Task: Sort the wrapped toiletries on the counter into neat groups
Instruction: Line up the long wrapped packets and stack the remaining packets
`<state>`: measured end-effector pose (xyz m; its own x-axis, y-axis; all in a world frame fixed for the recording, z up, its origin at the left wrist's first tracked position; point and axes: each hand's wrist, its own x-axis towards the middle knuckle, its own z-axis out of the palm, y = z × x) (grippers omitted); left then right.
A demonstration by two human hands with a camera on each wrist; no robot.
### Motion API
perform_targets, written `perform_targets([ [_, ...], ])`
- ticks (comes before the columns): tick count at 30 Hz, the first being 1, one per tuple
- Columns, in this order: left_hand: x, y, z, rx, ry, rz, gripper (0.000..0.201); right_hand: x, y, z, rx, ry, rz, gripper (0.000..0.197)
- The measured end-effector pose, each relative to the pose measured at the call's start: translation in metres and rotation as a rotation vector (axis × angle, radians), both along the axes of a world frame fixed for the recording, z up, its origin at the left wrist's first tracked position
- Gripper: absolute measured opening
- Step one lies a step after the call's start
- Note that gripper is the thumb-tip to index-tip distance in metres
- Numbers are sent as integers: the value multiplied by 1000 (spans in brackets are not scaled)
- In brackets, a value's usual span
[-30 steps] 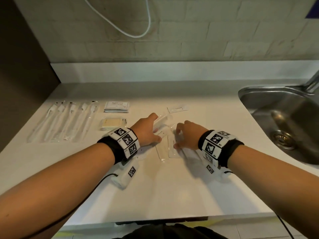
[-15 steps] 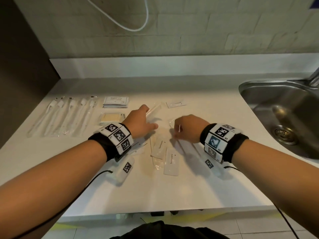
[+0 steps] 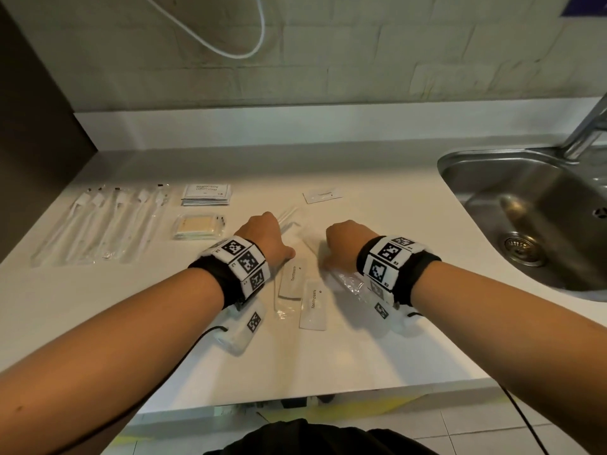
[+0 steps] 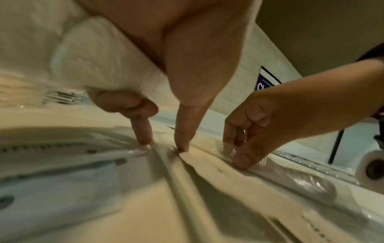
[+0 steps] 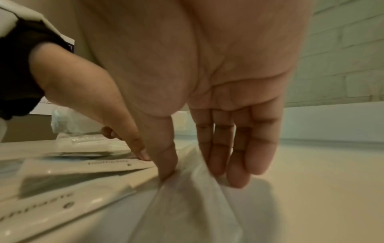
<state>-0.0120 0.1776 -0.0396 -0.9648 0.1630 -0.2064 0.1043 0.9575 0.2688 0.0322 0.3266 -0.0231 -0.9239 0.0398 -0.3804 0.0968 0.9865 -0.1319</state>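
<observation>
Two white toothpaste sachets (image 3: 292,279) (image 3: 313,305) lie side by side between my wrists, and a third (image 3: 323,195) lies farther back. My left hand (image 3: 267,241) curls its back fingers round a long white wrapped packet (image 4: 93,57), whose end sticks out beyond the knuckles (image 3: 289,218). Its index finger (image 4: 143,131) and thumb touch the counter by a sachet edge. My right hand (image 5: 193,177) pinches a crinkled clear plastic packet (image 5: 187,197) between thumb and fingers; the packet trails under the wrist (image 3: 351,284).
A row of several wrapped toothbrushes (image 3: 108,224) lies at the left. Beside it are a stack of shampoo sachets (image 3: 206,193) and a pale yellow wrapped pack (image 3: 198,226). A steel sink (image 3: 525,205) with a tap is at the right. The counter's front edge (image 3: 328,389) is close.
Both hands have drawn slightly back, and the two toothpaste sachets now lie uncovered between the wrists. The right hand has come down onto the clear packet.
</observation>
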Motion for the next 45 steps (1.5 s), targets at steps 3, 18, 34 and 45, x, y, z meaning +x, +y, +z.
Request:
perform_targets([
  [3, -1, 0, 0, 99, -46, 74, 51, 1, 3, -1, -51, 12, -10, 46],
  [18, -2, -13, -1, 235, -74, -31, 22, -5, 5, 2, -72, -46, 74, 39],
  [34, -19, -9, 44, 1062, 96, -4, 30, -68, 2, 78, -962, 473, -141, 14],
  [45, -46, -24, 30, 1113, 14, 6, 28, -95, -3, 51, -1022, 328, -133, 23],
])
